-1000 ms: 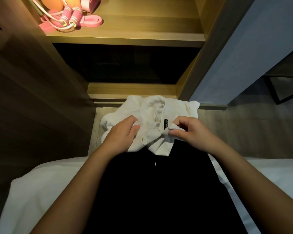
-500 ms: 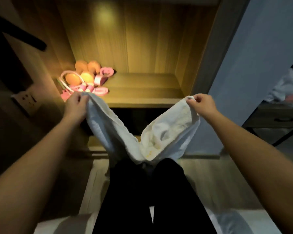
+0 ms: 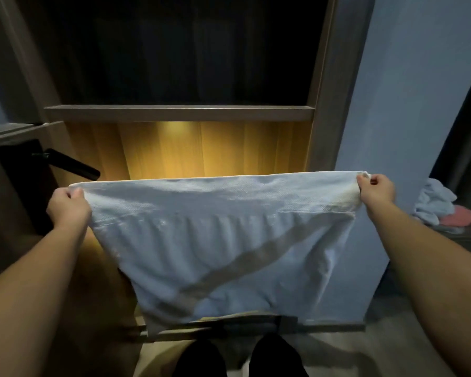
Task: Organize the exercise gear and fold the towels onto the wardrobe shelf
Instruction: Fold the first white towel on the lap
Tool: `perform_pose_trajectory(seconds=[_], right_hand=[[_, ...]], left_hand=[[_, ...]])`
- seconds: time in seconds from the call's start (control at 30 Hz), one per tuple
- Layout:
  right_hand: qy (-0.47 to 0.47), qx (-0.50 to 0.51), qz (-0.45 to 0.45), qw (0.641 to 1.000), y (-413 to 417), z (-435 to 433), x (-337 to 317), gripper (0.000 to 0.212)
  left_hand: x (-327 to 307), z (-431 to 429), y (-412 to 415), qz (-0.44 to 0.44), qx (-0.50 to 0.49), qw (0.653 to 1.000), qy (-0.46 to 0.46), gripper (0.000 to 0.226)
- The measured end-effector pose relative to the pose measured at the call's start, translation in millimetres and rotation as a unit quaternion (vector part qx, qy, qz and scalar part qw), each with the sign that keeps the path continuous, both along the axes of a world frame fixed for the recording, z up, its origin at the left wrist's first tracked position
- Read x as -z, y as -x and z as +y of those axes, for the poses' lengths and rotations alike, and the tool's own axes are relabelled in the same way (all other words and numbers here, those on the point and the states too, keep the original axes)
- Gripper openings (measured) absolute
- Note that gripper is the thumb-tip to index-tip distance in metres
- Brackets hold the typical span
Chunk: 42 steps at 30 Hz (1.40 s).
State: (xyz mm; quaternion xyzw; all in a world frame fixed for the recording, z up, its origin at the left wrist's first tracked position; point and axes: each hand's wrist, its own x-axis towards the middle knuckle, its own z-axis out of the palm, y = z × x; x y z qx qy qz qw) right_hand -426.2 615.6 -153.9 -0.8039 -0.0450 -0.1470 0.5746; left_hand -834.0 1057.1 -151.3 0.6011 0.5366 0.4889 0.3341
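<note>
A white towel [image 3: 223,240] hangs spread wide in front of the wardrobe, its top edge pulled nearly straight. My left hand [image 3: 67,206] pinches the towel's top left corner and my right hand [image 3: 375,190] pinches the top right corner. The towel's lower part droops in folds down toward my legs. Behind it is the lit wooden compartment of the wardrobe [image 3: 191,151]; the towel hides the shelf surface and the pink exercise gear.
A shelf board [image 3: 180,113] runs above the lit compartment, with a dark compartment over it. A black door handle [image 3: 71,164] sticks out at left. At right are a pale wall panel [image 3: 408,104] and a heap of light and pink cloth [image 3: 443,208] on dark furniture.
My hands rose and moved apart, stretching the towel from a sagging V into a flat sheet. The view tilted up, and the towel now covers the pink gear on the shelf.
</note>
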Motion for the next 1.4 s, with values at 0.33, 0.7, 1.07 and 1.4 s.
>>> perform_pose_trajectory(seconds=[0.33, 0.7, 1.07, 1.4], right_hand=[[0.078, -0.003, 0.012, 0.997, 7.6, -4.2, -1.9, 0.027], [0.087, -0.105, 0.015, 0.991, 45.1, 26.7, 8.8, 0.022], [0.057, -0.519, -0.088, 0.848, 189.5, 102.2, -37.9, 0.015], [0.164, -0.626, 0.096, 0.756, 165.1, 83.5, 34.7, 0.041]], left_hand=[[-6.4, 2.3, 0.3, -0.008, -0.008, 1.000, -0.022, 0.020], [2.4, -33.4, -19.3, 0.070, 0.099, 0.992, -0.044, 0.033], [-37.3, -186.1, -104.9, 0.210, 0.619, 0.735, -0.181, 0.038], [-29.9, -176.8, -89.3, 0.067, 0.502, 0.832, -0.227, 0.012]])
